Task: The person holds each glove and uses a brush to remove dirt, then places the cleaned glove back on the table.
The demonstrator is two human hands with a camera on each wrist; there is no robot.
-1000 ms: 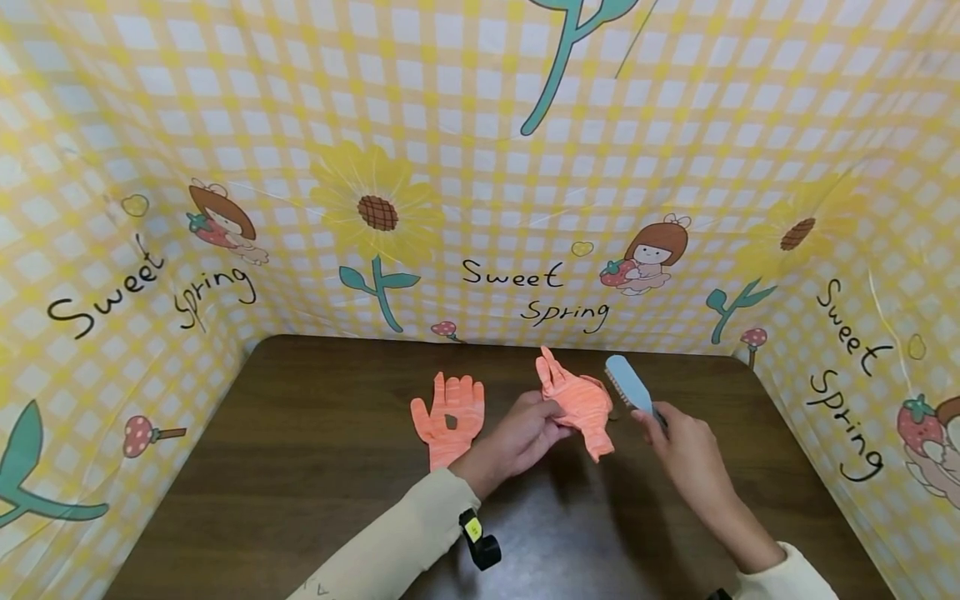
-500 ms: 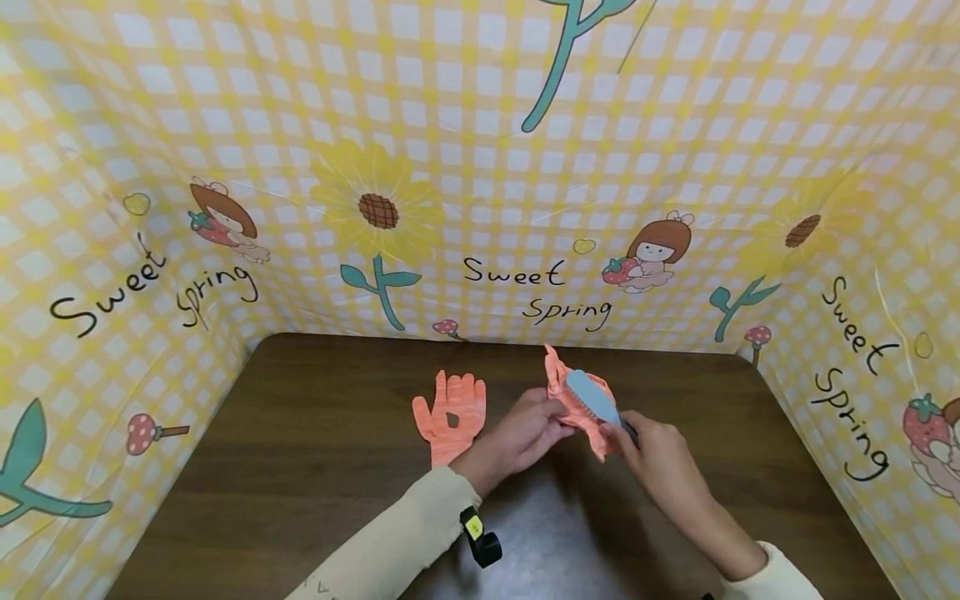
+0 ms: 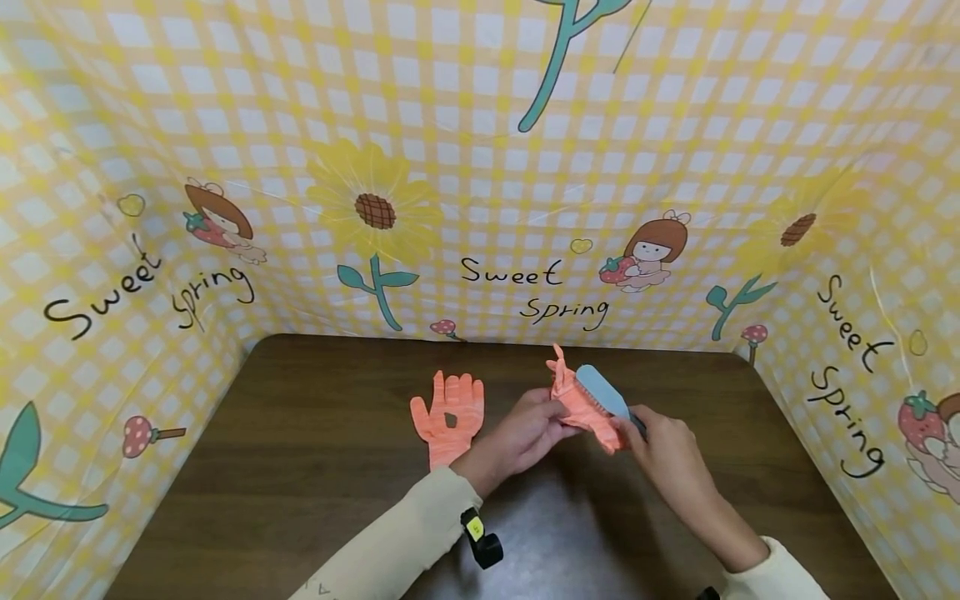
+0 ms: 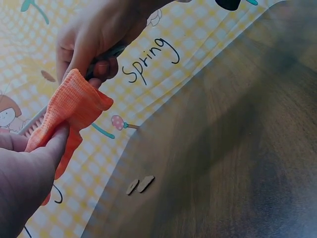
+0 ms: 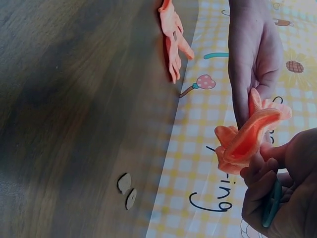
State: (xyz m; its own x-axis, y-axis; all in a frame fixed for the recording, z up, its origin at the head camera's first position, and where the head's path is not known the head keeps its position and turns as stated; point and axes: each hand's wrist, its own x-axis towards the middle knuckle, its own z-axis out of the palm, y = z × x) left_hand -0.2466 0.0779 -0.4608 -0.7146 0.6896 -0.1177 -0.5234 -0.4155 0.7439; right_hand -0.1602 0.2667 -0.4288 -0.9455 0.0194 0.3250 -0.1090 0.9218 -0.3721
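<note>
My left hand (image 3: 528, 429) pinches an orange knit glove (image 3: 581, 408) by its side, above the table. The cuff gapes open in the right wrist view. In my right hand (image 3: 671, 446) is a light-blue brush (image 3: 597, 385), gripped by its dark handle (image 5: 272, 203). The bristles face the held glove and lie against it in the head view. My right fingertips are close to the cuff; whether they touch it I cannot tell. A second orange glove (image 3: 465, 404), with a dark patch in its palm, lies flat left of my left hand.
Two small flat tan pieces (image 4: 146, 183) lie on the dark wooden table (image 3: 330, 467) near its edge; the hands and held glove hide them in the head view. A yellow checked cloth (image 3: 480, 208) walls the table at the back and both sides.
The brush has come left from beside the held glove onto it, then shifted slightly right and up. The held glove has bunched up and turned a little. My left hand has barely moved.
</note>
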